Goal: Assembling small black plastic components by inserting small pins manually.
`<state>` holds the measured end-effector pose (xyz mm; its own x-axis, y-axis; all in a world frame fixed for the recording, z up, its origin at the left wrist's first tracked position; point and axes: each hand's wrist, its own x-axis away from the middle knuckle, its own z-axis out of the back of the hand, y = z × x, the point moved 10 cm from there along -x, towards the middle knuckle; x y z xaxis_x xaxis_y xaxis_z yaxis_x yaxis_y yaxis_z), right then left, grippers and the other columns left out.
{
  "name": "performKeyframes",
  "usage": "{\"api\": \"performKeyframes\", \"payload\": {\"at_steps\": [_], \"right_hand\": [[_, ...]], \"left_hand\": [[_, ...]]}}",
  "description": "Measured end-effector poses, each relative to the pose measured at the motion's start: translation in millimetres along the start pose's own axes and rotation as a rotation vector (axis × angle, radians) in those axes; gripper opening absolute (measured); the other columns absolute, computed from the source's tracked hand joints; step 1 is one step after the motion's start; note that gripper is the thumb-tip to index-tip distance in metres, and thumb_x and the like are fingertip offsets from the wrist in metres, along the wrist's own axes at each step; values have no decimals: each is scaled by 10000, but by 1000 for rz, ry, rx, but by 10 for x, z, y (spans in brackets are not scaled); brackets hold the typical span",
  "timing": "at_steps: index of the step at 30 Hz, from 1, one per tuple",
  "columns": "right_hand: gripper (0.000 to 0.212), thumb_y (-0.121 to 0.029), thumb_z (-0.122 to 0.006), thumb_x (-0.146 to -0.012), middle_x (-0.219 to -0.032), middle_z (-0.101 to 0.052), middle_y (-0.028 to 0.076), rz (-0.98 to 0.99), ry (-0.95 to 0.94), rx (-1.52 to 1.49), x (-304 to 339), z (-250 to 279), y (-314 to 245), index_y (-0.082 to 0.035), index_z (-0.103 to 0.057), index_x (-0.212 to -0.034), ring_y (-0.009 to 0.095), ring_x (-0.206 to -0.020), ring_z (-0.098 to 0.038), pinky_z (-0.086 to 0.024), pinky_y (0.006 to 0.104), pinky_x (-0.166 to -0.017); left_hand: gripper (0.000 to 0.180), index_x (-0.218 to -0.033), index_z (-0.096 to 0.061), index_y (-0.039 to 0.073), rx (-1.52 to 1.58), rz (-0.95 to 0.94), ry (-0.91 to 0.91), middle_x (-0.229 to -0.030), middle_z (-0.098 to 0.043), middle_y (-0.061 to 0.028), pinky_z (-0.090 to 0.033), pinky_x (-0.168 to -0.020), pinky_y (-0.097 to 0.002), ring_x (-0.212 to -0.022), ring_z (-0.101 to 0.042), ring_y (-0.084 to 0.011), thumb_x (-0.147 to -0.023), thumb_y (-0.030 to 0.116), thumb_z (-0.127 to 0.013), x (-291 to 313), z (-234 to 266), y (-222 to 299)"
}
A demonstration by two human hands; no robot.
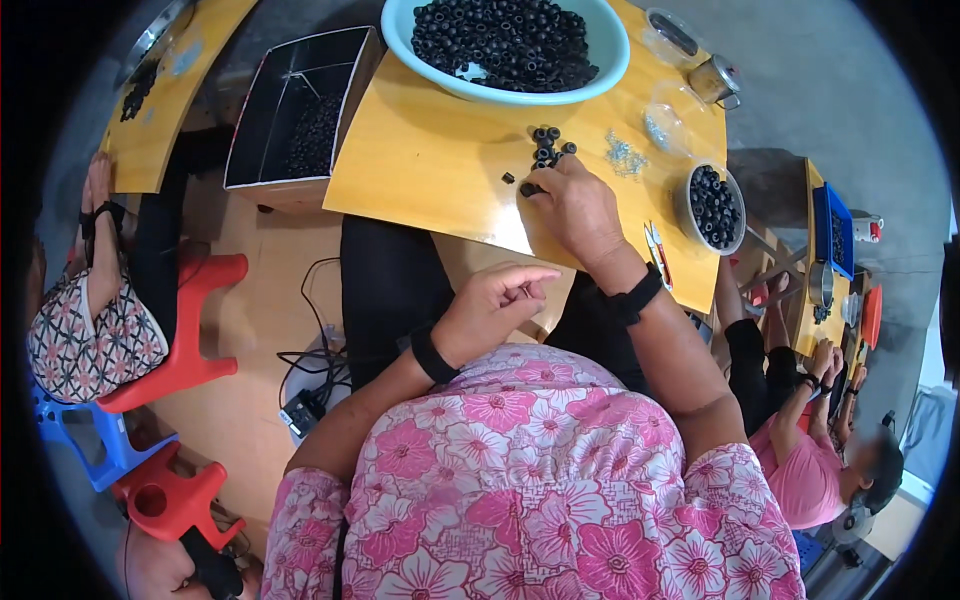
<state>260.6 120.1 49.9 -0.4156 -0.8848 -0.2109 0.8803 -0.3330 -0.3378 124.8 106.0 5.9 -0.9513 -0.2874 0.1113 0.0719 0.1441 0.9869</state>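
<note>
My right hand (577, 212) reaches over the yellow table (420, 160), its fingertips closed on a small black ring-shaped part (530, 188). Just beyond those fingers lies a little group of similar black parts (546, 143), and one more black piece (509, 178) sits to their left. My left hand (497, 308) hovers in front of the table's near edge, above my lap. Its index finger points right while the thumb and other fingers are curled together. Whatever they may hold is too small or hidden to make out.
A light-blue basin (395, 45) of black parts stands at the far edge. Right are a clear tub (690, 225) of black parts, small silvery pieces (625, 155), red-handled snips (658, 255) and a metal cup (713, 80). An open box (233, 165) stands left; other people sit either side.
</note>
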Motion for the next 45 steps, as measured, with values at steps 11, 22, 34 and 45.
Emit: {"api": "performKeyframes", "payload": {"at_steps": [11, 22, 34, 45], "right_hand": [[154, -159, -643, -761, -837, -589, 108, 26, 26, -39, 24, 27, -98, -122, -685, -904, 319, -727, -620, -516, 411, -643], [141, -150, -605, -762, -850, -601, 108, 23, -2, -18, -10, -88, -135, -97, -678, -870, 323, -753, -624, -516, 418, -664], [166, -48, -591, -877, -835, -577, -54, -415, -428, -1218, 474, -223, -175, -21, -631, -1036, 33, -645, -469, -381, 195, -554], [218, 29, -650, -827, -866, -611, -20, -233, -292, -1364, 582, -27, -380, -38, -661, -1034, 61, -820, -565, -461, 213, -725]], "left_hand": [[380, -1182, -629, 69, -13, -18, 41, -908, -618, -27, -473, -800, -232, -849, -577, -80, -817, -34, -603, 54, 41, 52], [298, -1159, -631, 43, 21, -2, 67, -923, -617, -4, -471, -781, -214, -848, -571, -58, -865, 10, -596, 73, 68, -5], [261, -1174, -535, 45, 272, -177, 382, -922, -592, -18, -496, -766, -242, -800, -558, -64, -918, 81, -572, 75, 478, 139], [162, -1053, -576, 13, 589, 109, 201, -852, -577, -11, -511, -784, -282, -737, -547, -75, -970, 118, -485, 62, 254, -144]]}}
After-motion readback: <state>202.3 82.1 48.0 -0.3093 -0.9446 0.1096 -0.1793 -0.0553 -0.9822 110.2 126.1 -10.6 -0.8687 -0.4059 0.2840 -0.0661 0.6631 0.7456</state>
